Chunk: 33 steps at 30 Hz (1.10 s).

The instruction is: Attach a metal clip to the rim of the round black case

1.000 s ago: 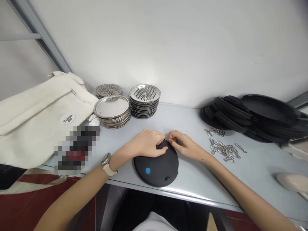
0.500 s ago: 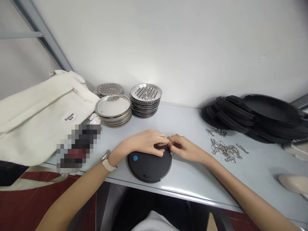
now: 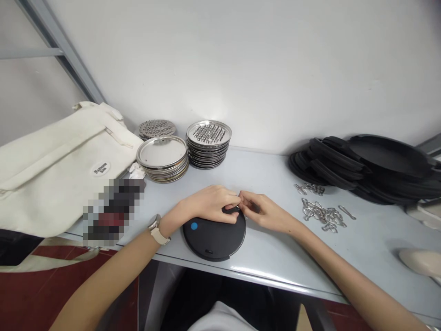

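Observation:
A round black lid with a blue dot lies flat near the front edge of the grey table. My left hand rests on the lid's far edge, fingers curled and pressing it down. My right hand meets it at the lid's far right rim, fingers pinched on a small metal clip that barely shows. A pale watch sits on my left wrist.
A heap of loose metal clips lies to the right. Stacked black lids fill the far right. Stacks of steel discs and grater discs stand at the back. A cream bag lies at left.
The black lid has turned and slid left toward the table edge, its blue dot going from the front to the left. Both hands followed it and stayed pinched at its rim.

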Tool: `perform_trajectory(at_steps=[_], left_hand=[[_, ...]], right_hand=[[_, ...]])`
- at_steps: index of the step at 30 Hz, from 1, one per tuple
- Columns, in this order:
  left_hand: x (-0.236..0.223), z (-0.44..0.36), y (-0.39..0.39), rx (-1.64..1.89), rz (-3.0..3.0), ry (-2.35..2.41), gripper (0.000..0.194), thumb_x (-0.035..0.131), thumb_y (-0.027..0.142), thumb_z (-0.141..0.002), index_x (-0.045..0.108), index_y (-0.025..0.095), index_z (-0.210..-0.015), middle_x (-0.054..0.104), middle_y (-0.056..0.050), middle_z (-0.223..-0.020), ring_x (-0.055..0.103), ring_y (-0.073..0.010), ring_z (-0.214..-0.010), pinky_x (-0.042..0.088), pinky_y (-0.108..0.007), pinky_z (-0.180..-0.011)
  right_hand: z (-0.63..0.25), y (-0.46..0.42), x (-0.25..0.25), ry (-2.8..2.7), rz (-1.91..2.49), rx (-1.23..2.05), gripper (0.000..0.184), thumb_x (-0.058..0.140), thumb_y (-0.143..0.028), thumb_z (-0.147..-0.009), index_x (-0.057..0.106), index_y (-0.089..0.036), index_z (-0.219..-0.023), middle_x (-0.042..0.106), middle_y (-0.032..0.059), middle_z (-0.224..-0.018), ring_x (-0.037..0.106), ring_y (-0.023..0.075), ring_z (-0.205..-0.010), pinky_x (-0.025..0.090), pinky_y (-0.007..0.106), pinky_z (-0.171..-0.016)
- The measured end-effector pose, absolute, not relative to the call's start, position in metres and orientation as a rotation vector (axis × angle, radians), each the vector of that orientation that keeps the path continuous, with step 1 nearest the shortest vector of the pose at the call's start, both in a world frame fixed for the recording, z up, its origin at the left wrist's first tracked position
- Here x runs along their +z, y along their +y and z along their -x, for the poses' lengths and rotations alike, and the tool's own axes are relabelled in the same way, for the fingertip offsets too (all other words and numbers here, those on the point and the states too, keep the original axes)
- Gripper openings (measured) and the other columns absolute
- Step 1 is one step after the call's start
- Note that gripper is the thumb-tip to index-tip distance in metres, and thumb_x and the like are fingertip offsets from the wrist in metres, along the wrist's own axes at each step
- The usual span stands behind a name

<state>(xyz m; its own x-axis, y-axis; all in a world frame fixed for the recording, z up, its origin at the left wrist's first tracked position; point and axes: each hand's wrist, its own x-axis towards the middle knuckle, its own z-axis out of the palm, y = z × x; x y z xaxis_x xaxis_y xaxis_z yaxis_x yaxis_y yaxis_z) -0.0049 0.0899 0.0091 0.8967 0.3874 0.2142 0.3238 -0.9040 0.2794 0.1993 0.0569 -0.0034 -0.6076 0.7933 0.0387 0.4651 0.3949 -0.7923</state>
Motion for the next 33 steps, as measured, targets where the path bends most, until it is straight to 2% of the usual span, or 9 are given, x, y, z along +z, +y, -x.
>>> perform_trajectory(at_steps=[4, 16, 20, 26, 33], left_hand=[[0.007, 0.005, 0.09, 0.394, -2.842, 0.545, 0.024, 0.055, 0.029, -0.079, 0.044, 0.017, -0.061, 0.051, 0.001, -0.059, 0.044, -0.0124, -0.057, 0.025, -0.027, -0.056], [0.009, 0.009, 0.094, 0.369, -2.84, 0.564, 0.031, 0.055, 0.032, -0.077, 0.036, 0.018, -0.057, 0.046, 0.002, -0.052, 0.041, -0.0117, -0.054, 0.025, -0.027, -0.056], [0.01, 0.01, 0.094, 0.355, -2.833, 0.589, 0.034, 0.056, 0.033, -0.074, 0.034, 0.018, -0.055, 0.044, 0.002, -0.05, 0.04, -0.0115, -0.053, 0.024, -0.027, -0.056], [0.012, 0.01, 0.094, 0.348, -2.803, 0.601, 0.035, 0.058, 0.035, -0.072, 0.034, 0.018, -0.053, 0.042, 0.003, -0.048, 0.038, -0.0108, -0.05, 0.024, -0.027, -0.054], [0.01, 0.011, 0.093, 0.337, -2.75, 0.603, 0.033, 0.059, 0.032, -0.068, 0.033, 0.018, -0.052, 0.042, 0.003, -0.047, 0.037, -0.01, -0.05, 0.024, -0.026, -0.055]], right_hand=[[-0.199, 0.056, -0.001, -2.194, 1.051, 1.128, 0.003, 0.045, -0.021, -0.089, 0.048, -0.02, -0.091, 0.044, -0.0055, -0.066, 0.04, 0.0094, -0.059, 0.034, 0.021, -0.056], [-0.199, 0.055, 0.003, -2.071, 1.019, 1.294, 0.017, 0.047, -0.035, -0.092, 0.053, -0.018, -0.095, 0.046, -0.004, -0.067, 0.04, 0.0095, -0.062, 0.034, 0.022, -0.059], [-0.201, 0.057, 0.004, -2.031, 0.996, 1.413, 0.024, 0.053, -0.039, -0.089, 0.056, -0.016, -0.093, 0.049, -0.0024, -0.071, 0.044, 0.0097, -0.066, 0.038, 0.023, -0.063], [-0.207, 0.062, 0.001, -1.955, 0.942, 1.62, 0.034, 0.065, -0.038, -0.08, 0.055, -0.017, -0.104, 0.059, 0.0005, -0.081, 0.055, 0.0125, -0.078, 0.046, 0.029, -0.076], [-0.21, 0.065, -0.001, -1.937, 0.904, 1.713, 0.039, 0.071, -0.033, -0.075, 0.055, -0.017, -0.107, 0.064, 0.0017, -0.083, 0.061, 0.0131, -0.079, 0.049, 0.031, -0.078]])
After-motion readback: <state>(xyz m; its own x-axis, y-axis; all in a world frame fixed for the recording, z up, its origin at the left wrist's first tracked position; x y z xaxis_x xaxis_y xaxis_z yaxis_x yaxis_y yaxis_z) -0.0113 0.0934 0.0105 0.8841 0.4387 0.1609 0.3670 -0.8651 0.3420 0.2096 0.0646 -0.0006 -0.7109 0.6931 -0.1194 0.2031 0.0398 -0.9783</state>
